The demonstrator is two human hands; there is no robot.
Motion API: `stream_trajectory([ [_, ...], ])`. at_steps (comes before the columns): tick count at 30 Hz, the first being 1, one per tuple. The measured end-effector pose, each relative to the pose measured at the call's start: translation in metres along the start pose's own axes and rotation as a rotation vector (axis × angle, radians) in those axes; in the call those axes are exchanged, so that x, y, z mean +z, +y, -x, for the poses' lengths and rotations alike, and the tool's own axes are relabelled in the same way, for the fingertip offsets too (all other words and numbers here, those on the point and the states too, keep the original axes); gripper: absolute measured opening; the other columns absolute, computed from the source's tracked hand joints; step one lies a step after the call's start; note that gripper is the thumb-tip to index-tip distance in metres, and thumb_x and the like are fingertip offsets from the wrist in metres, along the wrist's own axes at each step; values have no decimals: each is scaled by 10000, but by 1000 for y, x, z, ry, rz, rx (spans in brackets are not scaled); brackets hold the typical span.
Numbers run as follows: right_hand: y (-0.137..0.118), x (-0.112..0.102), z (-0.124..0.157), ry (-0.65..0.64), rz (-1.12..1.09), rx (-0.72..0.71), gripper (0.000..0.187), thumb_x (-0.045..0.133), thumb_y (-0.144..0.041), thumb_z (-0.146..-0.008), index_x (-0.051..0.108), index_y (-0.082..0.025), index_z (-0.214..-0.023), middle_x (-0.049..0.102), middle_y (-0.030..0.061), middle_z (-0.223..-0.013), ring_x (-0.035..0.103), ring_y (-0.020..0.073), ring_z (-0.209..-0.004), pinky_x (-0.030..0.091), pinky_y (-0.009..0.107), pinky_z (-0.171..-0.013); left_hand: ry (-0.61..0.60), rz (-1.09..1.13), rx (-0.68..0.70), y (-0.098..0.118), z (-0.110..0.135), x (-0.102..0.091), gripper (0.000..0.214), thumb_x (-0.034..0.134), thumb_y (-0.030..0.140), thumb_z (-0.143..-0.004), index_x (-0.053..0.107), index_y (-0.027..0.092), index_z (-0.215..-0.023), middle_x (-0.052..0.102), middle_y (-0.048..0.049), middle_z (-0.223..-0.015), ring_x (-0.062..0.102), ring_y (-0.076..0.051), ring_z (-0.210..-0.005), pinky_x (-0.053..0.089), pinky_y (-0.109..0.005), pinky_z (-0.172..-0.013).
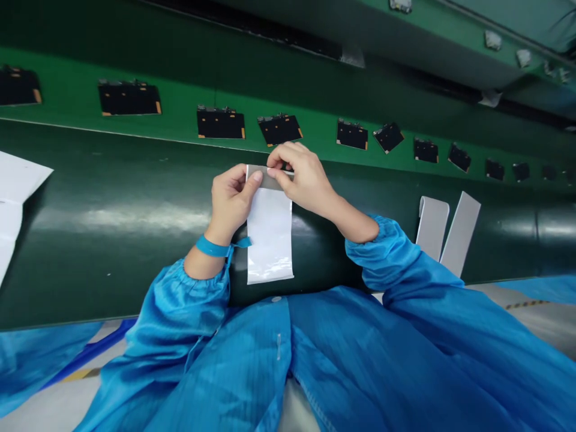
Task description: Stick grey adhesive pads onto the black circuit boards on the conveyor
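Two hands (230, 201) (306, 174) pinch sheet (270, 237) | green bench (117, 252) (glossy) — black panels (220, 125) beyond

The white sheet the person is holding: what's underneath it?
Dark green tabletop shows around the white sheet; what lies directly beneath is covered, so I can't tell whether anything is there.

A dark green table (121, 258) spans the view, its glossy surface catching pale streaks of light. Beyond it runs a brighter green strip (179, 114), then a shadowed green band (180, 42) and a black bar (279, 33). Pale floor (540, 330) with a striped marking (527, 305) shows at lower right.
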State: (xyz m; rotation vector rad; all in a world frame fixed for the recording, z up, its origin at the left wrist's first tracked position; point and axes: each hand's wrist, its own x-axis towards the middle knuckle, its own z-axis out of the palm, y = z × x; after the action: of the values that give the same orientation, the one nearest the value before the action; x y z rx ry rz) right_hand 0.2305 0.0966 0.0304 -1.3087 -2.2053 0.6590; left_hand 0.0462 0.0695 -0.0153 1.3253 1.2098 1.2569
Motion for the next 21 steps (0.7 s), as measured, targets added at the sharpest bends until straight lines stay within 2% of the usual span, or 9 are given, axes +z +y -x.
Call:
stream_trajectory([
  [3, 0, 2, -1, 12, 71, -17, 63, 583, -224, -994, 600, -250, -939, 638, 71, -980, 566, 281, -995, 479, 461, -938, -6, 10, -12, 2, 2, -1, 512, 776, 679, -873, 621, 224, -698, 507, 10, -617, 420, -150, -581, 260, -323, -541],
  [8, -1, 2, 4, 11, 55, -46, 84, 559, -214, -987, 619, -245, -938, 608, 70, -928, 568, 269, -936, 504, 445, -887, -60, 22, -36, 7, 4, -2, 490, 744, 625, -912, 628, 216, -669, 481, 4, -590, 400, -150, -558, 261, -322, -526],
  [14, -7, -1, 5, 82, -87, 82, 109, 512, -198, -985, 613, -240, -978, 633, 60, -938, 584, 226, -886, 538, 399, -834, -86, 19, -76, 3, 3, 2, 443, 765, 536, -878, 619, 198, -632, 477, 10, -572, 368, -124, -520, 235, -293, -489],
  [18, -2, 2, 4, 24, -109, 17, 170, 552, -157, -936, 595, -255, -1068, 654, 45, -979, 598, 227, -924, 537, 418, -899, -98, 22, -85, 3, 4, 3, 432, 766, 514, -865, 601, 201, -617, 467, 13, -558, 352, -121, -512, 226, -282, -478],
  [21, 1, 11, 7, 13, -67, -40, 188, 541, -161, -962, 580, -264, -1114, 636, 54, -978, 592, 249, -969, 535, 446, -934, -104, 12, -81, 4, 5, 3, 434, 764, 497, -870, 585, 205, -603, 447, 16, -549, 332, -119, -511, 226, -285, -479],
])
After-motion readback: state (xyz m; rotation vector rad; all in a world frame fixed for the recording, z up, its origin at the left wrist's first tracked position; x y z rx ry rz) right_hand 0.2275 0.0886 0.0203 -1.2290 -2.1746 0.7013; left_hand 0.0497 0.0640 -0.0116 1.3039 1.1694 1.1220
